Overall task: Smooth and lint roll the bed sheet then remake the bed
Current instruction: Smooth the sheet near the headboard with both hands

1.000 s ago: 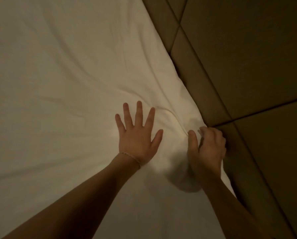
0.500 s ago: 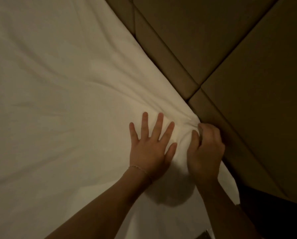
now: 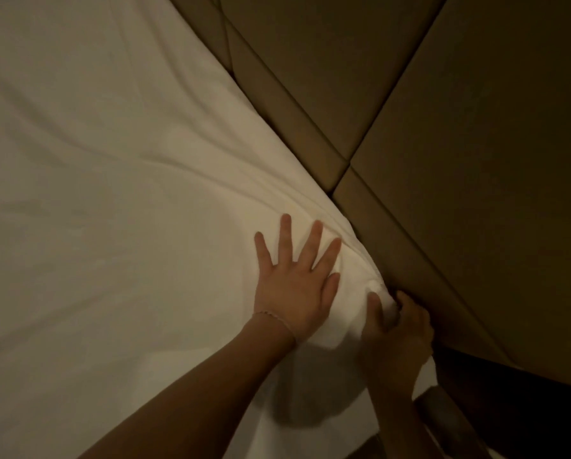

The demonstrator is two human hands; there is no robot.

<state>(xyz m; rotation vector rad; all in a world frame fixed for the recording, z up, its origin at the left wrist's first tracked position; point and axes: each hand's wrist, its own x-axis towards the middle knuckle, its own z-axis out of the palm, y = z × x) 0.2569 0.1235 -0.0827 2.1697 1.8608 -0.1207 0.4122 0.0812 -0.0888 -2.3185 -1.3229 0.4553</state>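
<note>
The white cotton bed sheet [image 3: 118,226] covers the mattress and runs right up against the brown padded headboard panels [image 3: 410,134], where its edge drops into the narrow gap beside them. The person's left hand [image 3: 297,286] lies flat on the sheet with fingers spread and straight, pressing the cloth down just beside that edge; a thin bracelet [image 3: 271,315] sits at the wrist. The right hand [image 3: 397,323] is down at the gap itself, thumb and curled fingers pinching a bunched fold of the sheet hard against the headboard. Long creases fan out from that pinched spot across the bed toward the upper left.

This looks like the smoothing and tucking stage, with lint rolling and remaking not yet begun; no roller is in sight. To do it well, I'd say the pinching hand should draw the slack down and outward into the gap in one steady pull while the flat palm holds the top surface from sliding back. The palm should then sweep away from the corner along the creases, chasing them toward the free side. Pulling too sharply could drag fresh wrinkles in from the far part of the sheet or lift the corner off the mattress.
</note>
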